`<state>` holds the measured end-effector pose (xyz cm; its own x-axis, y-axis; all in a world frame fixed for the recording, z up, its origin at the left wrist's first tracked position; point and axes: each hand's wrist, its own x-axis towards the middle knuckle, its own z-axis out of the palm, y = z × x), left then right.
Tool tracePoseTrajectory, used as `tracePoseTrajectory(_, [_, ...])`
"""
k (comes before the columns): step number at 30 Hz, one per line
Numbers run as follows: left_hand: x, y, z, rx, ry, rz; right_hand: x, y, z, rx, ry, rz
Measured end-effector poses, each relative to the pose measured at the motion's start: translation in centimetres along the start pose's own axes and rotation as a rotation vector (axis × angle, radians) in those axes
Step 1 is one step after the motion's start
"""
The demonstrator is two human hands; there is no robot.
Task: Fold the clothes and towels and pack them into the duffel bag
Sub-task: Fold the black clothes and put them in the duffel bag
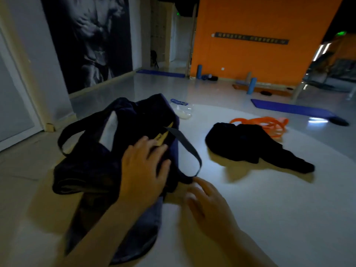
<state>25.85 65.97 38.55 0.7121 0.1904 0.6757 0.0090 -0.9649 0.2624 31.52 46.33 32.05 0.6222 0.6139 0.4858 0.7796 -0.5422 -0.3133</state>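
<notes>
head view: the left hand [143, 170] lay flat, fingers straight, pressing dark cloth in the navy duffel bag [115, 143] on the floor. the right hand [209, 203] hovered near, grip apart. black clothes [250, 145] lay right.

**Dim gym room: walls, floor, fittings**

- Floor [154, 87]: pale grey, glossy, reflecting light; a bright white glare patch in the foreground.
- Orange wall [250, 58], far side, bearing a narrow dark sign strip [250, 38] with unreadable lettering and a small white socket low down.
- Left wall [34, 45]: white, carrying a large black-and-white mural [86, 39]; a frosted glass panel [13, 105] at far left.
- Blue mats: one [289, 108] on the floor at right, another [161, 73] by the far doorway.
- Blue foam rollers [252, 85] standing upright against the orange wall.
- Green lit signs [341, 33] high up.
- Overall light low.
</notes>
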Motion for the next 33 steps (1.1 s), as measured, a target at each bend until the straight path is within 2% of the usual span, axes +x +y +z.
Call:
tracePoseTrajectory(3, [-1.5, 6.2, 4.6, -0.027, -0.285, 0.194, -2.2, 4.7, -2.5, -0.144, 0.059, 0.219])
tracePoseTrajectory(6, [-2.1, 10.7, 8.7, -0.022, -0.627, 0.177, -3.5, 9.4, -4.8, -0.198, 0.080, 0.449])
tracePoseTrajectory(9, [-1.8, 12.8, 11.4, 0.064, -0.802, 0.132, -3.7, 13.4, -6.1, -0.234, 0.086, 0.521])
tracePoseTrajectory(15, [-1.4, 12.6, 12.9, 0.033, -0.747, 0.100, 2.2, 19.9, -6.4, -0.241, 0.142, 0.507])
tracePoseTrajectory(19, [-1.0, 12.3, 13.0, 0.001, -0.770, 0.121, 6.4, 21.5, -5.0, -0.210, 0.036, 0.545])
tracePoseTrajectory(24, [-1.3, 12.1, 13.2, -0.060, -0.782, 0.095, 5.4, 20.9, -3.7, -0.276, -0.078, 0.560])
tracePoseTrajectory(29, [-1.5, 12.4, 12.9, -0.140, -0.650, 0.061, 2.0, 18.5, -5.6, -0.291, -0.187, 0.537])
tracePoseTrajectory(33, [-1.9, 11.9, 12.4, -0.230, -0.372, 0.123, -2.9, 15.5, -7.3, -0.287, -0.200, 0.514])
